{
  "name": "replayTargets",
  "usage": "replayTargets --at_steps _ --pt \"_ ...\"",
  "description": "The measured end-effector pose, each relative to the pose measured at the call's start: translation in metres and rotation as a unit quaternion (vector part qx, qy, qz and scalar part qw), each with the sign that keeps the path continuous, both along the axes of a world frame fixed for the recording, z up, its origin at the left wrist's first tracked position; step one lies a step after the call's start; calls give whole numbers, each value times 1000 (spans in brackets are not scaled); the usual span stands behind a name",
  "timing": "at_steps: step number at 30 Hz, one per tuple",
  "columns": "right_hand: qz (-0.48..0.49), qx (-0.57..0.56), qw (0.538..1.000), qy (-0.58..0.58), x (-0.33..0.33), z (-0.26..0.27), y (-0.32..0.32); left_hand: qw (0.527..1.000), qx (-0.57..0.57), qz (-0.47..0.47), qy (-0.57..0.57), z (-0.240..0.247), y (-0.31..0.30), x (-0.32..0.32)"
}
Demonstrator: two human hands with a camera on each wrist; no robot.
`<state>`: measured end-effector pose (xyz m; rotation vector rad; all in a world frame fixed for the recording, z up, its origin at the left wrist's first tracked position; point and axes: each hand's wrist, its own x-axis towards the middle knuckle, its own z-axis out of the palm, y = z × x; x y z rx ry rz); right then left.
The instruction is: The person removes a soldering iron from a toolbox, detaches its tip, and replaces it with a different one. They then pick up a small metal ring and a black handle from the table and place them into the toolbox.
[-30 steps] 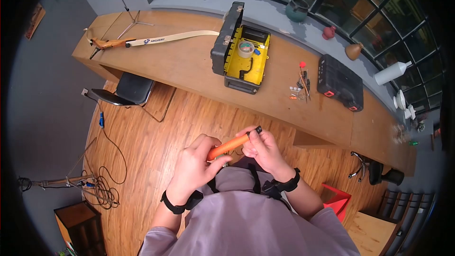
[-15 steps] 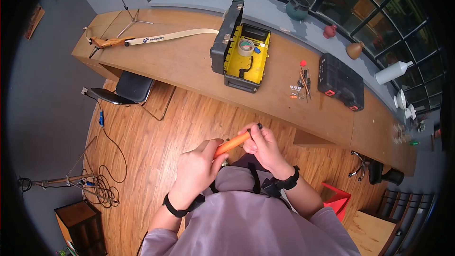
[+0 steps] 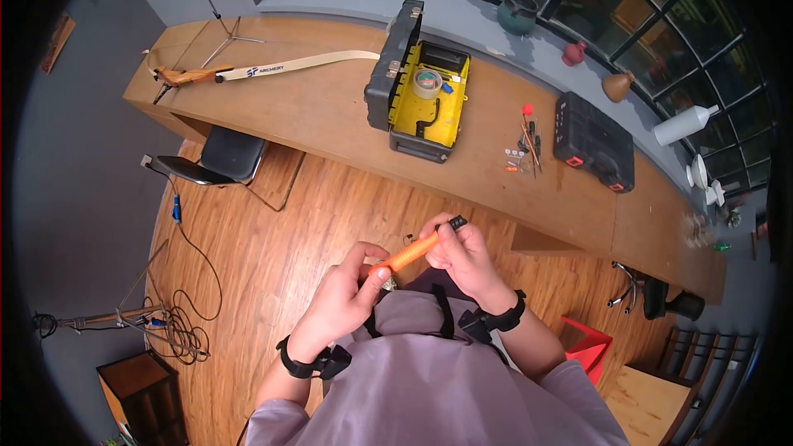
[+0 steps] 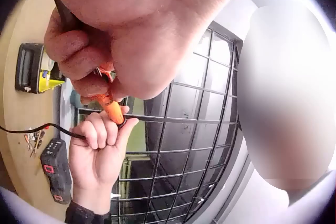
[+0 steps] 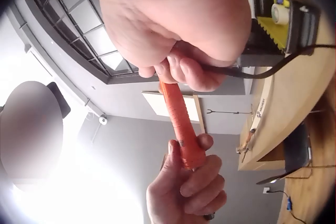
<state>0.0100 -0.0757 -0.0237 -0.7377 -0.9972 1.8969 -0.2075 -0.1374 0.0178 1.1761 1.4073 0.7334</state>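
In the head view an orange ribbed tube [image 3: 409,254] with a black end [image 3: 458,221] slants between the two hands in front of the waist. My right hand [image 3: 467,254] grips it near the black end, thumb on top. My left hand [image 3: 340,285] pinches the other end between thumb and fingers, as the right wrist view confirms. A thin black cord [image 4: 39,128] runs out of the right hand in the left wrist view. Past the left hand's curled fingers pokes a dark rod [image 4: 64,11]; I cannot tell what it is.
Ahead stands a long wooden table [image 3: 322,107]. On it lie an open toolbox [image 3: 424,139] with a yellow inside, several small tools [image 3: 530,144], a closed black case [image 3: 593,144] and an archery bow [image 3: 289,66]. A black chair [image 3: 234,153] stands at its left.
My left hand has loosened from a fuller wrap to a pinch at the tube's lower end, so more of the tube shows. The black end has shifted slightly right.
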Motion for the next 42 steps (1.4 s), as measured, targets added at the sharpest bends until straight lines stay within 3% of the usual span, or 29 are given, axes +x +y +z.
replayTargets --at_steps 1,2,3,4,6,8,11,12,14,16,18,19,21,25,28,30,31,33,36,37,38,39,40,42 --pt "-12 -18 1000 0 0 -2 0 1000 0 0 -1 4 0 3" --pt "-11 -18 1000 -1 0 -3 0 978 140 -8 157 8 0 6" --pt "-24 -28 999 14 1 -3 2 911 274 -17 308 10 0 8" --pt "-37 -38 998 28 1 -4 3 911 273 -16 308 8 0 7" --pt "-29 -42 998 36 2 -1 4 856 351 -20 379 2 -1 6" --pt "-27 -47 998 43 5 4 3 861 348 -25 371 3 -4 6" --pt "-1 -29 999 43 6 11 3 985 129 0 118 1 -9 3" --pt "10 -26 999 42 6 13 2 985 129 1 118 -6 -8 1" --pt "23 -23 999 42 5 13 2 998 20 -7 -58 -15 -7 -4" --pt "20 -38 998 42 4 12 3 998 0 -38 -58 -10 -4 -8" --pt "9 -52 998 42 3 8 3 987 117 -16 109 -2 -4 -1" --pt "-1 -68 997 43 3 6 2 987 117 -15 109 1 -3 2" --pt "-7 -72 996 55 4 1 2 906 319 -9 277 5 -3 7" --pt "2 -80 992 97 8 0 1 877 349 -32 329 -6 -8 3" --pt "21 -75 991 108 10 2 2 895 339 -21 290 -7 -10 4" --pt "19 -70 991 112 9 5 1 953 240 3 184 -4 -11 7" --pt "16 -65 991 116 9 6 1 953 240 3 184 -8 -12 7" --pt "16 -59 992 111 8 8 0 997 32 8 -76 -16 -13 5" --pt "14 -59 993 98 6 6 -3 990 -34 -27 -134 -14 -8 -6" --pt "13 -67 994 89 6 5 -3 998 3 -29 -54 -12 -6 -6" --pt "13 -67 994 89 6 3 -3 998 3 -29 -54 -7 -8 -3" --pt "-1 -75 993 91 5 1 -3 982 138 -25 124 7 -9 5" --pt "-15 -83 992 93 5 0 -2 917 266 -19 296 15 -9 8" --pt "-2 -84 991 103 7 0 0 892 322 -16 318 5 -8 4"
